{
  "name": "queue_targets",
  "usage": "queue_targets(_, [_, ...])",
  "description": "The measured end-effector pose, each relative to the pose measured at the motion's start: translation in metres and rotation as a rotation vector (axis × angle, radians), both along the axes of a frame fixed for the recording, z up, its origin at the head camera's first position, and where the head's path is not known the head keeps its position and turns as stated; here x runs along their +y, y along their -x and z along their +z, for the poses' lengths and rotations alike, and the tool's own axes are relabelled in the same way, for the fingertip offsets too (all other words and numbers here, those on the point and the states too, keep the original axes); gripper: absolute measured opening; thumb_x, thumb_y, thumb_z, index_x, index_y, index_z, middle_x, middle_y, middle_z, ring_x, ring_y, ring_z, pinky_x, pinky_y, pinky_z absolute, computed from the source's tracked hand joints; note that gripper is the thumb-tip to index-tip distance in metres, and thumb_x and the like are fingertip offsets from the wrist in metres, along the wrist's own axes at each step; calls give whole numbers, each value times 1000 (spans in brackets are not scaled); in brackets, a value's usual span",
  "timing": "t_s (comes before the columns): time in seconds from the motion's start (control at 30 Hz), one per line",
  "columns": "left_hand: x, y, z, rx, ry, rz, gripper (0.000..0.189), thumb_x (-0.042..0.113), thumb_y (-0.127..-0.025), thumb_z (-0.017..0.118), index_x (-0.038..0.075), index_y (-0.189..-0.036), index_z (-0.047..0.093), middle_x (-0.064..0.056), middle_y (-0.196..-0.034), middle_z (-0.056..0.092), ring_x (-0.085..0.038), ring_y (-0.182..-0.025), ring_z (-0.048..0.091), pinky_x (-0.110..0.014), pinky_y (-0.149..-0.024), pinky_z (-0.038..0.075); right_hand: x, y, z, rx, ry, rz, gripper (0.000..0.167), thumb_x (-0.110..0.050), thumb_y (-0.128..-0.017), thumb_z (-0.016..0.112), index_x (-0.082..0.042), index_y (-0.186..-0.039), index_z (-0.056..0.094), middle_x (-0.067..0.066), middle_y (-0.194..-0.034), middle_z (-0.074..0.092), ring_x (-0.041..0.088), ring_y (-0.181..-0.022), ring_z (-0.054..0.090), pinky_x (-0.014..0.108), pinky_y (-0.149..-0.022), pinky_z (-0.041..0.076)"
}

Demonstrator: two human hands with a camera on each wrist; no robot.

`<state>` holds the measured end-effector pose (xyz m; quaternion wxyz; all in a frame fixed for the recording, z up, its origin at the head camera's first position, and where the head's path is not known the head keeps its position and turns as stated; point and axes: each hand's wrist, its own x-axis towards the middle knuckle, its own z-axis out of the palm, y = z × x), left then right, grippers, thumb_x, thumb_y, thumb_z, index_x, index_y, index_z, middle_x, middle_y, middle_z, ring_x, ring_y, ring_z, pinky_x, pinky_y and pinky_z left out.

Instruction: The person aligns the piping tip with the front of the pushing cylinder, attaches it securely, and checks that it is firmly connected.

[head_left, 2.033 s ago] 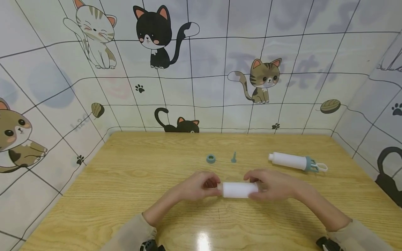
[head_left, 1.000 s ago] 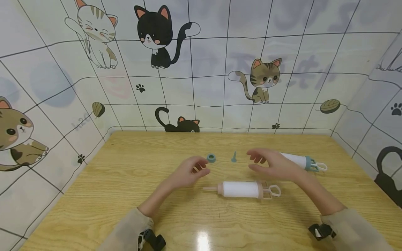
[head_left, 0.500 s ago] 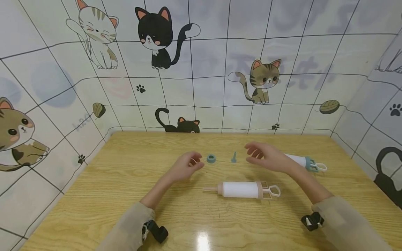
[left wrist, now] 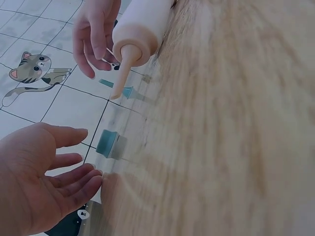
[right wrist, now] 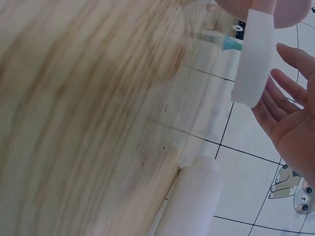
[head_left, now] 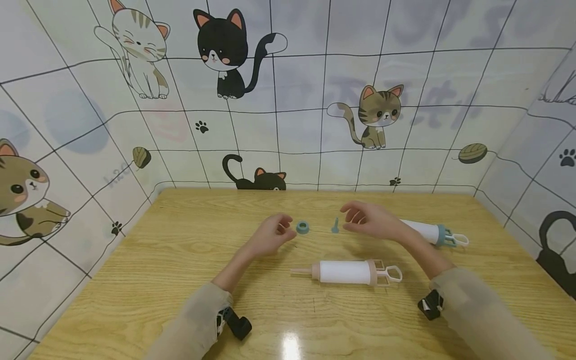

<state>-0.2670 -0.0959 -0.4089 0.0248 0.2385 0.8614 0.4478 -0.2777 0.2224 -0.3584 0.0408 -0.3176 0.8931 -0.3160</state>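
My left hand [head_left: 271, 234] hovers just left of a small teal ring cap [head_left: 302, 227], fingers loosely bent and holding nothing. The fingertips of my right hand [head_left: 371, 221] are close to the right side of a teal cone nozzle [head_left: 335, 226] standing on the table; that hand holds nothing either. Nearer to me lies a syringe-like tube [head_left: 345, 272] with a white barrel, beige-pink collar, long thin tip and loop-handled plunger. A second white tube [head_left: 423, 229] with a teal collar and white loop lies behind my right forearm, which hides part of it.
The wooden table [head_left: 202, 215] meets a cat-patterned tile-print wall covering [head_left: 297, 125] at the back and sides. Black cameras [head_left: 236, 324] are strapped at both sleeves.
Both hands have let go of the beige-pink tube and moved back over the table. In the last half second the left shifts right toward the ring, the right leftward toward the nozzle.
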Motion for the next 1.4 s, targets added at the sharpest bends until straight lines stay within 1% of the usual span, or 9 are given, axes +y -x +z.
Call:
queue_targets(0.2, [6, 6, -3, -23, 18, 14, 42, 14, -99, 66, -7, -132, 54, -20, -120, 58, -29, -107, 62, -42, -93, 54, -7, 9, -4, -35, -14, -1, 40, -17, -97, 70, 5, -128, 58, 10, -102, 69, 25, -92, 69, 41, -84, 58])
queue_targets(0.37, [10, 11, -5, -39, 31, 31, 43, 14, -98, 67, -5, -134, 54, -18, -121, 57, -27, -106, 61, -41, -92, 55, -13, 16, -7, -69, -21, 28, 37, -15, -97, 69, 4, -126, 59, 11, -101, 70, 27, -92, 69, 43, -83, 59])
queue_targets(0.57, [15, 17, -6, -36, 55, 31, 44, 13, -97, 68, 0, -136, 54, -17, -121, 55, -26, -104, 60, -41, -91, 54, -18, 23, -11, -54, -39, 77, 21, -11, -96, 71, 1, -112, 67, 6, -94, 71, 21, -87, 69, 37, -77, 59])
queue_targets(0.67, [18, 20, -7, -35, 70, 29, 45, 15, -97, 69, 2, -138, 54, -16, -121, 55, -25, -103, 59, -40, -89, 55, -20, 25, -12, -53, -39, 101, 11, -7, -95, 70, 0, -104, 70, 7, -91, 72, 17, -82, 66, 33, -74, 57])
queue_targets(0.77, [20, 23, -7, -24, 92, 17, 46, 17, -97, 70, 4, -139, 55, -15, -120, 56, -25, -102, 59, -38, -87, 55, -21, 25, -14, -64, -40, 114, 8, -5, -95, 69, 0, -101, 71, 9, -92, 72, 15, -81, 65, 30, -73, 56])
queue_targets(0.93, [25, 27, -9, -15, 128, 0, 44, 17, -98, 70, 5, -138, 58, -15, -119, 55, -25, -100, 59, -37, -84, 55, -24, 25, -14, -70, -58, 104, 8, -3, -95, 68, -1, -102, 72, 8, -96, 73, 13, -84, 66, 30, -76, 56])
queue_targets(1.17, [28, 30, -8, 22, 151, -23, 32, 16, -97, 70, 2, -126, 66, -13, -113, 59, -23, -97, 57, -35, -81, 54, -24, 24, -11, -58, -44, 62, 8, -4, -96, 68, -2, -101, 73, 4, -92, 72, 13, -82, 65, 30, -72, 57])
queue_targets(1.27, [27, 29, -7, 20, 141, -22, 29, 18, -97, 71, 1, -121, 67, -12, -109, 60, -22, -95, 57, -34, -80, 54, -22, 22, -9, -48, -34, 29, 8, -6, -96, 68, -4, -101, 74, 2, -91, 71, 14, -82, 66, 31, -73, 57])
queue_targets(1.4, [25, 28, -6, 2, 103, -10, 28, 19, -97, 70, 0, -117, 68, -10, -107, 62, -22, -95, 61, -33, -79, 56, -19, 18, -6, -26, -29, 15, 8, -8, -96, 69, -5, -101, 74, 1, -92, 71, 14, -82, 67, 33, -74, 58])
